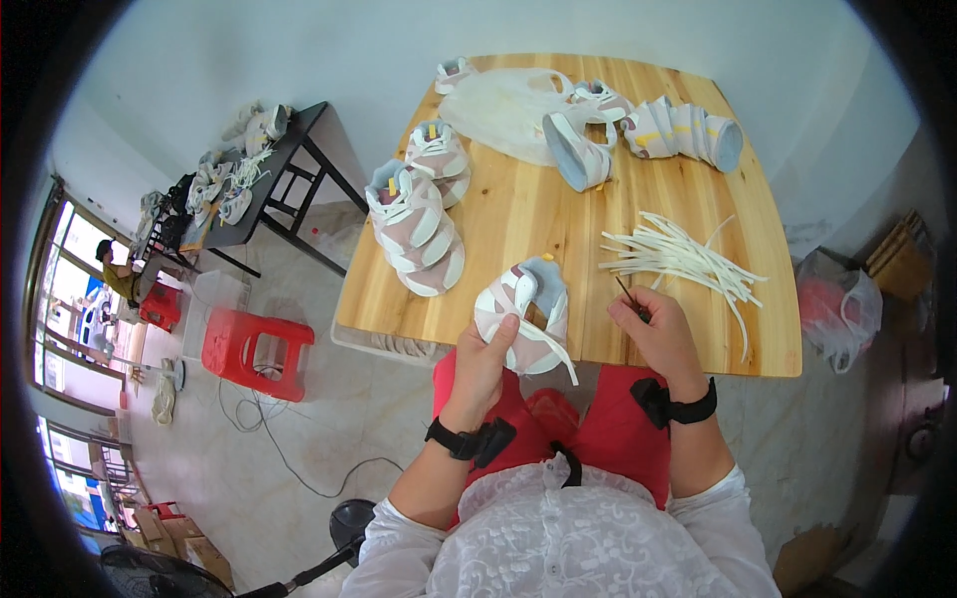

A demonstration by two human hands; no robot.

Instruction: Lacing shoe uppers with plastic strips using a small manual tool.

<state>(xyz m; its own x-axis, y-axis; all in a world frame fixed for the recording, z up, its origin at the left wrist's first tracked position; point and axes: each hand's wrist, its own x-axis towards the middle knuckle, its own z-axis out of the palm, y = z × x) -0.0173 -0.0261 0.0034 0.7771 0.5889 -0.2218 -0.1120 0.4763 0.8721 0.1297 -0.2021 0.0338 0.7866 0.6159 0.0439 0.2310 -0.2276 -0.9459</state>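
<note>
My left hand grips a small white, pink and grey shoe by its side, at the near edge of the wooden table. A white lace hangs from the shoe toward my lap. My right hand is closed on a thin dark tool that points up and left, just right of the shoe. A loose heap of white laces lies on the table right above that hand.
Stacked finished shoes stand at the table's left, more shoes and a clear plastic bag at the back. A red stool and a dark side table with shoes sit to the left. A bag hangs at right.
</note>
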